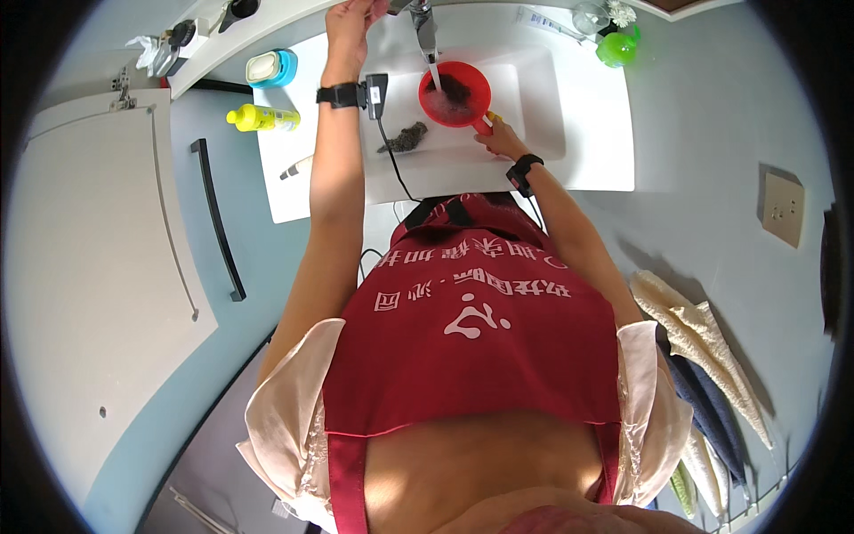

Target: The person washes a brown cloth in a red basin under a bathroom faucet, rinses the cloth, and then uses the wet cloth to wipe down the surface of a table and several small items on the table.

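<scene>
Under the running chrome faucet point(425, 30), a red plastic dipper point(456, 123) holds foamy water and a dark clump point(454, 90) whose kind is unclear. My right hand point(502, 140) grips the dipper's handle over the white sink point(540, 100). A small yellow item point(492, 116) shows by those fingers, partly hidden. At the top edge of the view, my left hand point(350, 27) has its fingertips beside the faucet lever point(398, 5); whether they grip it is not clear. A crumpled dark grey cloth-like clump point(405, 138) lies in the sink, left of the dipper.
On the counter's left are a yellow bottle point(263, 118), a blue soap box point(272, 68) and a tube point(295, 167). A green pump bottle point(616, 49), a clear cup point(590, 19) and another tube point(547, 23) stand or lie at back right. Towels point(700, 347) hang on the right.
</scene>
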The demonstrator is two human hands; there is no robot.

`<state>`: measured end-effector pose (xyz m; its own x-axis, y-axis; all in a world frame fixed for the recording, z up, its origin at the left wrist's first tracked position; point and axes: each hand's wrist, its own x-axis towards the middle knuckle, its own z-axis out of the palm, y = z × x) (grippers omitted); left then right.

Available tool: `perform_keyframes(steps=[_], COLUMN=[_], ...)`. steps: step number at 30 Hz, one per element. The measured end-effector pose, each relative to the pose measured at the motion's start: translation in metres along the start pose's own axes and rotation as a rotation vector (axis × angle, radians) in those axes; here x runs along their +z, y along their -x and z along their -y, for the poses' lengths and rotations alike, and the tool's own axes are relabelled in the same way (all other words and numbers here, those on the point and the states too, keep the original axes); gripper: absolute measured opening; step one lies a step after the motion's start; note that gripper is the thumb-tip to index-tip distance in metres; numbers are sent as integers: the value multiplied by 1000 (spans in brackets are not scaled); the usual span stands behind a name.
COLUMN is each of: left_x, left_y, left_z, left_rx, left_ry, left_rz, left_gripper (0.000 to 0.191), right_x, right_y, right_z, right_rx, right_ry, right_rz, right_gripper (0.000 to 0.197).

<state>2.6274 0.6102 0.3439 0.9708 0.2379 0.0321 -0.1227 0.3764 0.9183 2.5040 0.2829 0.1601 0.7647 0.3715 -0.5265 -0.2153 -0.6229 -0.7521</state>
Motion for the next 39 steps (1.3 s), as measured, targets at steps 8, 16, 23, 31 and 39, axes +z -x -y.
perform_keyframes(steps=[8, 16, 23, 31, 39], left_x=[0, -6, -76, -164, -176], left_y=[30, 11, 91, 204, 222], left_z=[60, 70, 86, 146, 163], left_rx=[-58, -21, -149, -516, -328], left_ry=[-149, -174, -102, -356, -1457], left_rz=[-58, 9, -193, -311, 227], left_gripper=[31, 9, 21, 18, 47], right_x=[7, 18, 23, 45, 27], right_y=[-8, -3, 1, -16, 15], right_z=[-5, -8, 51, 130, 111], right_rx=[-70, 13, -215, 20, 45], right_ry=[25, 64, 359, 376, 202], right_rz=[-110, -141, -300, -24, -43], right_gripper=[78, 84, 83, 68, 90])
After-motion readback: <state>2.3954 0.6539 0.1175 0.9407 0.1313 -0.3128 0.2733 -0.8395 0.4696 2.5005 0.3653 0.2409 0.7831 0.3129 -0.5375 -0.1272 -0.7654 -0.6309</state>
